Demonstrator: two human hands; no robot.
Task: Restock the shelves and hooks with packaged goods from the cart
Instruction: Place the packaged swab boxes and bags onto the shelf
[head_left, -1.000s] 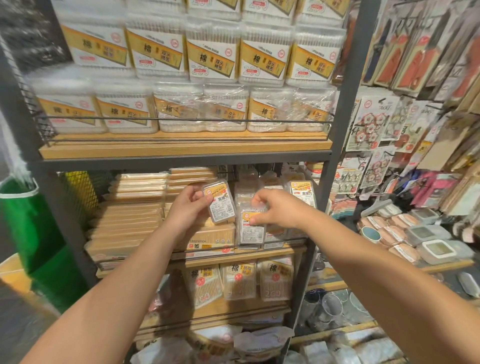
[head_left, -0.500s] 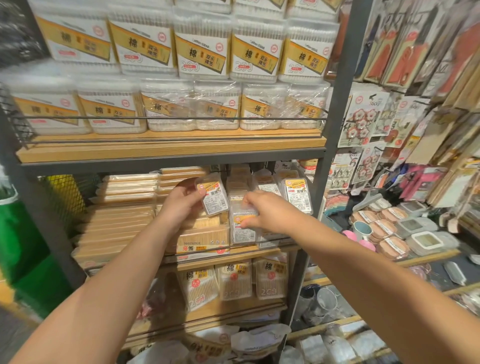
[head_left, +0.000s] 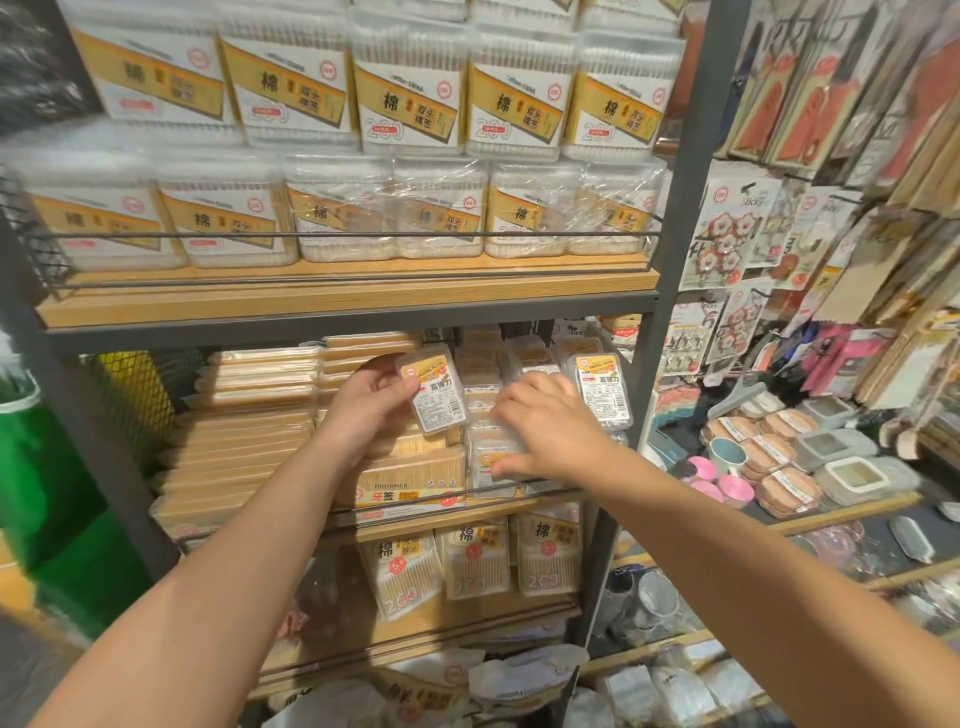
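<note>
Head view shows my left hand (head_left: 371, 402) gripping a dental floss pack (head_left: 432, 392) by its left edge, in front of the middle shelf (head_left: 467, 512) — label facing me, long axis upright, top tipped slightly left. My right hand (head_left: 545, 423) rests with loosely spread fingers on the clear packs (head_left: 491, 452) stacked behind the wire rail, holding none that I can see. Rows look mostly full, so I judge this shelf nearly stocked — the held pack still needs a slot. No cart is visible.
</note>
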